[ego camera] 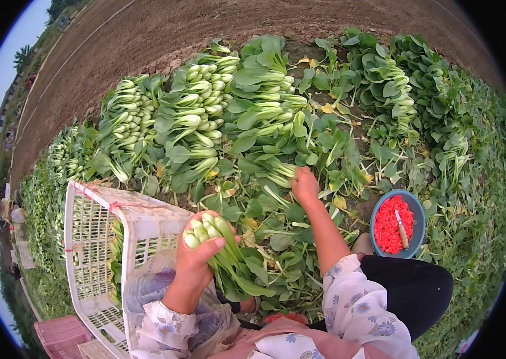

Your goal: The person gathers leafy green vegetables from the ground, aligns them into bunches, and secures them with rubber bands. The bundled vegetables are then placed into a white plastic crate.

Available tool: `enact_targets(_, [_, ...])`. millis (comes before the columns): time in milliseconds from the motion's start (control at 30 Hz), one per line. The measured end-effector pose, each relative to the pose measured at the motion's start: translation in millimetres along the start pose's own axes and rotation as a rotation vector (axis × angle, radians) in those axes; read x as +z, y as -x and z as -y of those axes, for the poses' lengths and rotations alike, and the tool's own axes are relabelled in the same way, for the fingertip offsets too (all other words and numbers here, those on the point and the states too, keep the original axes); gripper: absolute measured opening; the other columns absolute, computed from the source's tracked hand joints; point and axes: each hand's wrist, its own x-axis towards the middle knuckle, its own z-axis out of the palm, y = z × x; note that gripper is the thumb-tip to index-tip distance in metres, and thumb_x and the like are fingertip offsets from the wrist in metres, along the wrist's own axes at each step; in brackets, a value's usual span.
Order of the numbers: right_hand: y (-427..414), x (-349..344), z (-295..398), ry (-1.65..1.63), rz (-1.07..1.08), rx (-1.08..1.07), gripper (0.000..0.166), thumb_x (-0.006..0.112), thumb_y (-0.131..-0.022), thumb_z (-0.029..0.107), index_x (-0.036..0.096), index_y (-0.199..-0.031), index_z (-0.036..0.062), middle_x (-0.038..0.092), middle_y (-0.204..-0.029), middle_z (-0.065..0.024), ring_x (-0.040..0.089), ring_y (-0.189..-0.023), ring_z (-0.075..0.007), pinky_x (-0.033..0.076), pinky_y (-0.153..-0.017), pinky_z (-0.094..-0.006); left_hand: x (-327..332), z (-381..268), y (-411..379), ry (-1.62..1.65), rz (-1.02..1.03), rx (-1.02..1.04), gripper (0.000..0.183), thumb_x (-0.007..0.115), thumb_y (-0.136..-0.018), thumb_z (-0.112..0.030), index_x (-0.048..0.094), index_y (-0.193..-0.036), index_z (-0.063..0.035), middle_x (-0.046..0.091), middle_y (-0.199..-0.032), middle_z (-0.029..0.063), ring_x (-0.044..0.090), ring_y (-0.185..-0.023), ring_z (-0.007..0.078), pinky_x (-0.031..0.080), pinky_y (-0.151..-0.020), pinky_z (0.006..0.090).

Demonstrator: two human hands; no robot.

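My left hand point(196, 262) grips a bunch of bok choy point(228, 251), its pale bases pointing up and its leaves hanging toward my lap. My right hand point(305, 186) reaches out to the bok choy at the near end of a laid-out row point(266, 105), with its fingers around some pale stem bases point(282, 172). How firmly they grip is hard to see. Beside my left hand stands a white plastic crate point(154, 215), with leafy greens visible inside.
A blue bowl point(421, 224) of red ties or strips point(387, 224) holds a wooden-handled knife point(402, 229) on my right. More bok choy rows point(199, 107) lie ahead on leaf-strewn ground. Bare soil point(145, 40) runs beyond. A pink crate point(62, 334) sits at lower left.
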Motion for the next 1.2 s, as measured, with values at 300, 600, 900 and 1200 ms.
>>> enact_targets(300, [13.5,3.4,5.0,-0.158,0.141,0.092,0.024,0.065,-0.07,0.015,0.057,-0.088,0.0022,0.064,-0.087,-0.0158,0.062,-0.08,-0.0344,0.049,-0.073,-0.0424,3.2,1.9,3.1,-0.012,0.039,0.03,0.042,0.063,-0.073,-0.002,0.048,-0.112,-0.0035,0.061,-0.094,0.0122,0.064,-0.083,0.0242,0.053,-0.078,0.0365])
enact_targets(600, [33.7,-26.1,6.6,-0.62,-0.192,0.036,0.025,0.065,-0.076,0.009,0.067,-0.099,0.0006,0.063,-0.088,-0.0087,0.06,-0.069,-0.0157,0.048,-0.066,-0.0292,6.5,-2.9,5.9,-0.017,0.123,0.095,0.037,0.066,-0.073,0.001,0.052,-0.107,-0.0032,0.061,-0.092,0.0081,0.065,-0.083,0.0206,0.054,-0.076,0.034])
enact_targets(900, [82.0,-141.7,111.4,-0.833,-0.054,-0.237,0.018,0.064,-0.083,0.004,0.066,-0.1,-0.0028,0.06,-0.079,-0.0002,0.052,-0.064,-0.0042,0.043,-0.057,-0.0204,-3.1,-9.4,14.2,-0.123,0.26,0.258,0.038,0.065,-0.073,0.001,0.053,-0.109,-0.0022,0.06,-0.113,0.0146,0.062,-0.092,0.0206,0.054,-0.081,0.0359])
enact_targets(1200, [132.1,-191.7,171.9,-1.106,0.096,-0.267,0.025,0.064,-0.087,0.009,0.062,-0.11,-0.0019,0.063,-0.087,-0.0021,0.056,-0.068,-0.0059,0.045,-0.054,-0.0199,-3.3,-4.5,24.2,-0.159,0.381,0.078,0.037,0.068,-0.072,0.001,0.056,-0.107,-0.0022,0.061,-0.097,0.0062,0.063,-0.086,0.0177,0.056,-0.075,0.0329])
